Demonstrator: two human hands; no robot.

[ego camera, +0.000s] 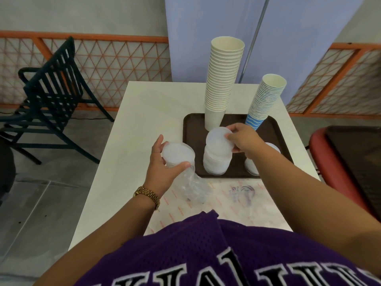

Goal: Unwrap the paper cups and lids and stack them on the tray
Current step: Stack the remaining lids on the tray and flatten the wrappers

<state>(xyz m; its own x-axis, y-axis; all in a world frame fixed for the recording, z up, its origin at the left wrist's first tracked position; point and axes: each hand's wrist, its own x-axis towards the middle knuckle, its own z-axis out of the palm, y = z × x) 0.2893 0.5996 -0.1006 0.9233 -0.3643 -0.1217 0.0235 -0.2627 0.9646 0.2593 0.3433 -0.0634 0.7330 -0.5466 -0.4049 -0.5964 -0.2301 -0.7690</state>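
Both cup stacks (pixel 223 79) stand unwrapped at the tray's (pixel 191 141) far edge. My right hand (pixel 244 139) pinches a lid (pixel 219 139) onto the pile; my left hand (pixel 162 164) grips the remaining wrapped lids (pixel 178 154) beside the tray.

The white surface (pixel 144 112) carries a dark brown tray (pixel 192 141) just beyond the left hand (pixel 162 162), and printed plastic wrapping (pixel 237 199) lying flat beneath both forearms, nearer the person.
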